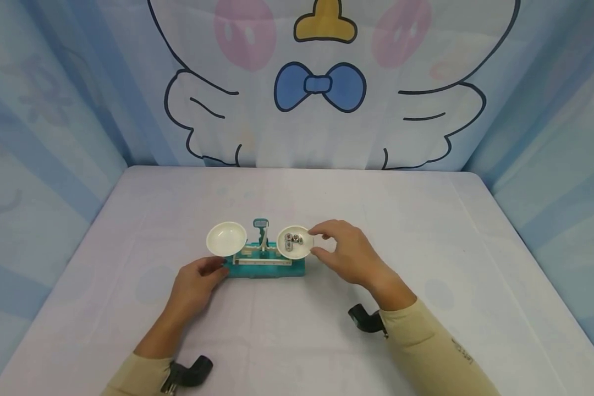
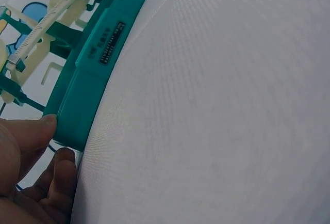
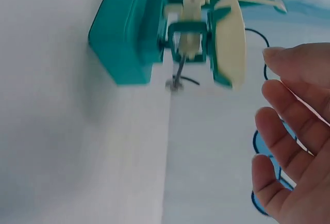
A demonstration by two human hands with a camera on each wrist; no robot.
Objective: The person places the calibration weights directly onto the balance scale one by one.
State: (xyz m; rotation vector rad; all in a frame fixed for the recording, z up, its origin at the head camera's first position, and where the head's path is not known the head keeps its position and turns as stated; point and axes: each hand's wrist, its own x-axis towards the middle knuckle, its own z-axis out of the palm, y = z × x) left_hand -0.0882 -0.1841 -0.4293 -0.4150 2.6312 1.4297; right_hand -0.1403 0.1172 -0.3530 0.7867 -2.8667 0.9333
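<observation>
A teal balance scale [image 1: 265, 269] stands on the table with its two white pans at the sides. The left pan [image 1: 226, 238] has nothing in it, while several small metal weights [image 1: 293, 241] sit in the right pan [image 1: 297, 254]. My left hand [image 1: 194, 287] holds the left end of the base; in the left wrist view its thumb [image 2: 44, 127] lies on the base and the other fingers curl at its end. Beside the right pan is my right hand [image 1: 348, 253], thumb and fingers spread apart. The right wrist view shows this hand with nothing between its fingers.
A pale cloth covers the table [image 1: 376, 203]. Behind it hangs a curtain [image 1: 322, 137] with a cartoon print, and more curtains stand at both sides. Black wrist-camera mounts [image 1: 192, 372] stick out from the sleeves.
</observation>
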